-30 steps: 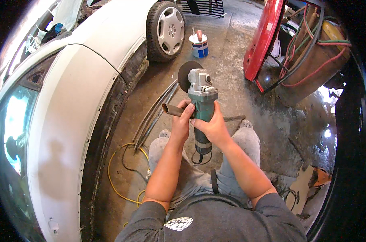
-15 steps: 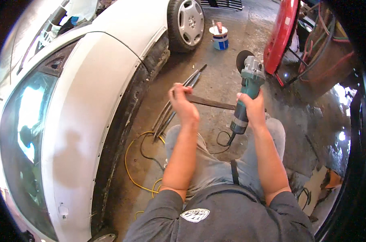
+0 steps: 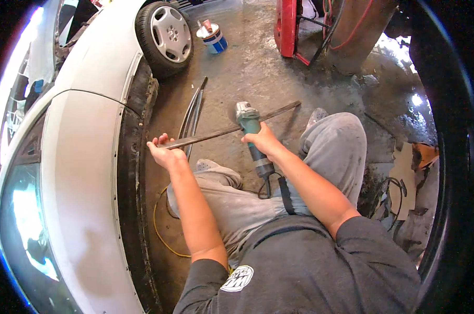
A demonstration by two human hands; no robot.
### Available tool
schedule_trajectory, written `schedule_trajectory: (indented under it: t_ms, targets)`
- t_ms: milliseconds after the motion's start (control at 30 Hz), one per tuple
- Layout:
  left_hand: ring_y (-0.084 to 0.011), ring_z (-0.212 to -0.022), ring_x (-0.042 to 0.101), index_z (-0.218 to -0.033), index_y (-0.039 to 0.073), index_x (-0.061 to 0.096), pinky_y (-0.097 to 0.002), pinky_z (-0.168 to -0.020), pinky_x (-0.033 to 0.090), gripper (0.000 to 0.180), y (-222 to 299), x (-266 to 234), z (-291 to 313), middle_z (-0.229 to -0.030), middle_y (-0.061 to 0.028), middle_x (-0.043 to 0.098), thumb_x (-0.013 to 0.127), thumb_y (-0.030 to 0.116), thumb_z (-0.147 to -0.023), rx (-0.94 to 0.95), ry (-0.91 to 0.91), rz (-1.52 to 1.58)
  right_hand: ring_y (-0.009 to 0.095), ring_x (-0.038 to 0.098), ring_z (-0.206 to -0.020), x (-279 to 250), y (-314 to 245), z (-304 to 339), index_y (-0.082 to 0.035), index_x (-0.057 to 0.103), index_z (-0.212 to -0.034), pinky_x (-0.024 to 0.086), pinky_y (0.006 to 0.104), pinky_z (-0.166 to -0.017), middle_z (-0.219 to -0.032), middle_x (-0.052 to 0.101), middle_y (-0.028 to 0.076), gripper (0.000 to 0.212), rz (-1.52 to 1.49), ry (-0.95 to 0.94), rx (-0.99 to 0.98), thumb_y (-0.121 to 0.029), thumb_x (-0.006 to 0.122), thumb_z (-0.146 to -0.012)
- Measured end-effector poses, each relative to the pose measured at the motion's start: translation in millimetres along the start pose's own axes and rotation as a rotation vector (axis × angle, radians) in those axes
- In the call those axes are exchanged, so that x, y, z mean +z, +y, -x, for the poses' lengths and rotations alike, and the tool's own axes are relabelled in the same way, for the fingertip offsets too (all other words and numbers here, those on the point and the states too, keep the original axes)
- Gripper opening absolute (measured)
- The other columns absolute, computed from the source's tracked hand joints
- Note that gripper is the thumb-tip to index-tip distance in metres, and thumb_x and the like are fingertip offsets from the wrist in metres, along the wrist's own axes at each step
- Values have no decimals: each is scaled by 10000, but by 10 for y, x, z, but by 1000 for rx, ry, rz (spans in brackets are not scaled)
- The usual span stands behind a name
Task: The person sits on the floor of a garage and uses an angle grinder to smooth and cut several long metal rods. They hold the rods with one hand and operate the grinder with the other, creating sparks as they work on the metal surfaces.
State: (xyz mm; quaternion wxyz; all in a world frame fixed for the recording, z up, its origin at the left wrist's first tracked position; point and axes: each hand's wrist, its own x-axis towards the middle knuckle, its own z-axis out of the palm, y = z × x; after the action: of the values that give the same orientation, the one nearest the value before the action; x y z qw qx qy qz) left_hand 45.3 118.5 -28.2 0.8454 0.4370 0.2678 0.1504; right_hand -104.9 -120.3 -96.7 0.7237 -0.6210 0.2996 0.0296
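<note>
1. Since half a second ago your left hand (image 3: pixel 166 153) has swung out toward the white car (image 3: pixel 85 131) and now grips the near end of the long metal bar (image 3: pixel 231 128), fingers curled tight round it.
2. The bar has turned with it: it now runs from your left hand up and to the right across the concrete floor (image 3: pixel 258 68), passing in front of the grinder (image 3: pixel 252 136).
3. Your right hand (image 3: pixel 262 140) has come in toward the middle and is wrapped round the green grinder's body; the disc end points away from you, just beside the bar. Whether the disc touches the bar, you cannot tell.
4. Bent metal strips (image 3: pixel 192 112) lie on the floor between the car and the bar.
5. Up near the wheel (image 3: pixel 166 34) stands a small blue-and-white tub (image 3: pixel 212 37) with something pinkish sticking out of it; its contents are too small to tell.
</note>
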Motion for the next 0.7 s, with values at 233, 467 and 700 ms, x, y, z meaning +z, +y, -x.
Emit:
schedule_trajectory:
  t_ms: [233, 467, 700]
  targets:
    - [-200, -691, 538, -997, 69, 528, -447, -757, 518, 394, 50, 106, -178, -726, -48, 530, 450, 444, -1091, 244, 112, -144, 271, 654, -967, -417, 735, -486, 1, 534, -1230, 536, 415, -845, -1092, 666, 159, 638, 140, 154, 69, -237, 822, -712]
    - [-213, -630, 564, -961, 58, 495, -390, -675, 533, 364, 214, 290, 15, -679, -63, 510, 409, 382, -1102, 393, 91, -153, 377, 680, -1100, -560, 935, -594, 19, 471, -1400, 530, 477, -961, -1214, 681, 249, 855, 137, 129, 19, -335, 801, -695]
    - [-201, -597, 508, -950, 89, 473, -370, -636, 522, 405, 273, 132, -57, -697, -33, 494, 356, 425, -1142, 273, 43, 63, 370, 679, -1072, -388, 942, -779, -12, 445, -1450, 538, 465, -903, -1211, 685, 216, 890, 296, 172, 100, -316, 805, -695]
